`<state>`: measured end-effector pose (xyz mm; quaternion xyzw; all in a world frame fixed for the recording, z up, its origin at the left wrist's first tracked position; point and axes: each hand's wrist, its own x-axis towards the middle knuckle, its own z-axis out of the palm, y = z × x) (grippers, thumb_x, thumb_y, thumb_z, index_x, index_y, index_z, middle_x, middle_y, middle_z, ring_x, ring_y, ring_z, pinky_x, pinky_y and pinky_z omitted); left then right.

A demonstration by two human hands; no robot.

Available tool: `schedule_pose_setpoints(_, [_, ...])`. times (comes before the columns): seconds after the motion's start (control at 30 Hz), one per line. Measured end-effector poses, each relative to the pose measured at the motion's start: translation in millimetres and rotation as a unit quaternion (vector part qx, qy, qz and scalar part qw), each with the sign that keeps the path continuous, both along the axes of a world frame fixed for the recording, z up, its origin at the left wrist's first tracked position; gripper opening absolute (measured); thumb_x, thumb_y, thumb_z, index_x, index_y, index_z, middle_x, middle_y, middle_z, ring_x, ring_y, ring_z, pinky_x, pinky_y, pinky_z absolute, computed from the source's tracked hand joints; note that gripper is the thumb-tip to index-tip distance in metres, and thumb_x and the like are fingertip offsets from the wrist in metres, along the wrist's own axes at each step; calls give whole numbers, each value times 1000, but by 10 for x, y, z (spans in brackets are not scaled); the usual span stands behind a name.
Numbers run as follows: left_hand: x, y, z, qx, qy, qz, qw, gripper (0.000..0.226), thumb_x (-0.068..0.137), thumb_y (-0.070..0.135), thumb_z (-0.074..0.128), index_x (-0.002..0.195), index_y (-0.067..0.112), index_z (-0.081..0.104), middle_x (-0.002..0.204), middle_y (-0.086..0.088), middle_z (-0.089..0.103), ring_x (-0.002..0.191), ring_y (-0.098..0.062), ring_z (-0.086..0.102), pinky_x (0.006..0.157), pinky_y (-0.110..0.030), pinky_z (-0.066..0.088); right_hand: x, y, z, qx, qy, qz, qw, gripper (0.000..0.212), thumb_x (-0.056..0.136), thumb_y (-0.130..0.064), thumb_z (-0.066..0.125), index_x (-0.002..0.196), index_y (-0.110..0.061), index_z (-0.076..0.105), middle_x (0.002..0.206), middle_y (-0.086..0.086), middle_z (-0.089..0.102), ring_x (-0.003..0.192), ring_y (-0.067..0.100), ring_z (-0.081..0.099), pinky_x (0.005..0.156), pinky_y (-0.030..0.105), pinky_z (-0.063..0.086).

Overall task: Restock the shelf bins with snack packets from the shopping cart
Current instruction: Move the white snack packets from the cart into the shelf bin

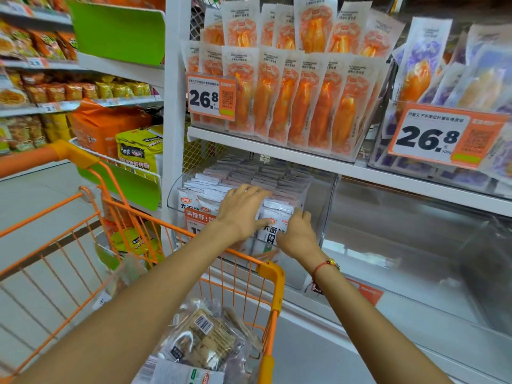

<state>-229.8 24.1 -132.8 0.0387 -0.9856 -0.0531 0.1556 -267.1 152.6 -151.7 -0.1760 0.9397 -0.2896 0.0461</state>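
Both arms reach out straight over the orange shopping cart (273,275) toward the low shelf. The left hand (241,210) lies flat with its fingers spread out. It presses down on the tops of the white snack packets (210,187) that stand in rows in the clear shelf bin (318,195). It is not holding anything; the palm and fingers just rest on the packets.

The right hand (297,235) is just beside the left hand, a bit lower and closer to the person. Its fingers curl around the right edge of the front white packet (273,225), the one with big black letters. The thumb side touches the face of that packet. A red string bracelet (325,266) is on the right wrist.

The bin is full on its left side, and the packets stand upright, packed tight together. The right part of the bin has bare space.

More snack packets (205,336) lie in the cart, low in the view, between the two arms. They are clear bags with a barcode label showing. They are well apart from both hands.

Above the bin, orange packets (291,106) stand in another bin on the next shelf, with a price sign (212,97) that reads 26.8.
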Motion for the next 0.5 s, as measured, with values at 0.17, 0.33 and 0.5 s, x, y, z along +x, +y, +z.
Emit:
schedule_pose_setpoints(0.17, [545,-217,121,53,37,35,997,48,94,36,54,139,26,41,143,4,42,135,-19,30,105,-35,30,249,78,38,-104,169,65,978,55,90,-4,56,141,-7,34,138,13,35,129,29,34,102,28,29])
schedule_pose_setpoints(0.33, [1272,-580,71,115,-72,79,988,17,94,23,52,104,35,60,109,6,64,102,-16,61,80,-36,52,626,-4,-2,-130,210,222,943,21,91,-9,59,109,-19,63,111,0,58,103,15,51,87,26,41])
schedule_pose_setpoints(0.5, [1681,-865,-205,116,-298,101,942,19,93,13,51,105,18,64,110,0,63,98,-21,61,81,-35,52,947,-304,-182,48,48,409,910,18,92,-10,55,96,-19,70,95,4,69,82,19,62,72,36,51])
